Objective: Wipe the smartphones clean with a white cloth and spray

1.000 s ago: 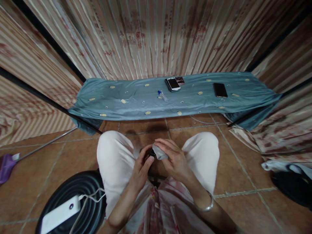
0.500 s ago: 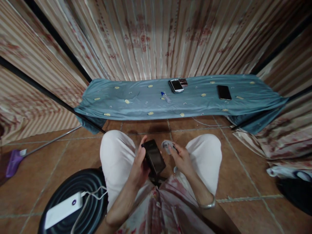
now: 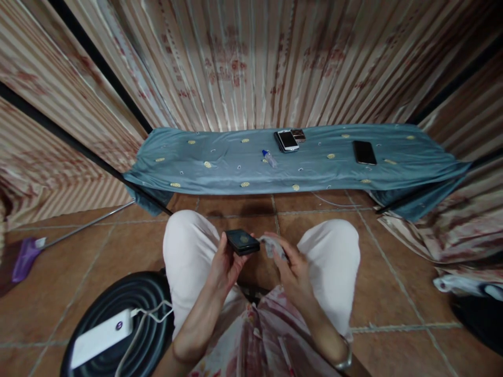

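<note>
Your left hand (image 3: 226,262) was clamped on a black phone (image 3: 242,242); just right of the phone, your right hand (image 3: 293,264) pinched a small grey cloth (image 3: 271,245).

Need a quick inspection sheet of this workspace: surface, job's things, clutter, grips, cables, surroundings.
Surface: low table under a teal cloth with yellow motifs, beyond the knees; tiled floor below.
Job's things: black phone in the left hand; small grey cloth in the right hand, next to the phone's edge.
Clutter: on the table, small bottle, stacked phones, one dark phone.
Grips: both hands closed on their items, over the lap.
Cables: white cable from a white power bank lying on a black stool.
Surroundings: striped curtains all round; purple broom head on the floor at left.
</note>
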Demonstrator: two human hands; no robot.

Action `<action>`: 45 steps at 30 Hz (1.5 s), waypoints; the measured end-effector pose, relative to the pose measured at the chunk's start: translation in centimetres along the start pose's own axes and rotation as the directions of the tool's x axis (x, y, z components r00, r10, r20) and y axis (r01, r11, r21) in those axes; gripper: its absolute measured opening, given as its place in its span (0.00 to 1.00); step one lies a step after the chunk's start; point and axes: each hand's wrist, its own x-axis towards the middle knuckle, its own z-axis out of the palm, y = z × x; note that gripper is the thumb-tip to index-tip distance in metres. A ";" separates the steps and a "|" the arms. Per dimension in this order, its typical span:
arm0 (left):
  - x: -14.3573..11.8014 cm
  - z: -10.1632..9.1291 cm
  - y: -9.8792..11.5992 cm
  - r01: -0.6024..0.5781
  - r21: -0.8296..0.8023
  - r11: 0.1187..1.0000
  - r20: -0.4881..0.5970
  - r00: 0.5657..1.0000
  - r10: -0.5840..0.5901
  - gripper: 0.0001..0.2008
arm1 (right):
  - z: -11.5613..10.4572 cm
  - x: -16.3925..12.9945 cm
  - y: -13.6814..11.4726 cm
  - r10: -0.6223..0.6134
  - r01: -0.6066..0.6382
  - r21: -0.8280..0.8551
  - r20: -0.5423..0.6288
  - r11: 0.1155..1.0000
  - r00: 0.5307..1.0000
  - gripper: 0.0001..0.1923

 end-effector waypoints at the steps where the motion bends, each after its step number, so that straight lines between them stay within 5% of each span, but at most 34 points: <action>1: 0.0 0.0 0.0 -0.009 0.001 1.000 0.006 1.000 0.009 0.15 | 0.0 -0.1 0.1 -0.079 0.079 -0.068 0.008 0.995 0.997 0.18; 6: 0.0 0.8 0.5 0.002 -0.043 0.999 0.034 0.999 -0.001 0.11 | 0.0 0.0 0.5 -0.389 0.385 -0.346 0.063 0.855 0.919 0.25; 10: 0.0 1.0 0.7 0.002 -0.104 0.995 -0.014 1.000 -0.004 0.11 | -0.1 0.4 0.3 -0.486 0.467 -0.450 0.081 0.761 0.870 0.26; 24: -0.8 1.6 1.1 -0.038 -0.098 0.995 -0.078 0.996 0.030 0.12 | -0.1 1.2 -0.5 -0.449 0.475 -0.560 0.195 0.679 0.872 0.13; 34: -0.3 1.2 0.4 -0.046 -0.074 0.996 -0.060 0.997 0.041 0.13 | 0.0 1.4 -0.4 -0.464 0.449 -0.563 0.128 0.693 0.876 0.11; 45: 0.4 0.8 0.2 -0.091 -0.028 0.995 -0.074 0.993 0.088 0.13 | 1.5 0.8 -1.0 -0.474 0.399 -0.712 0.105 0.578 0.874 0.10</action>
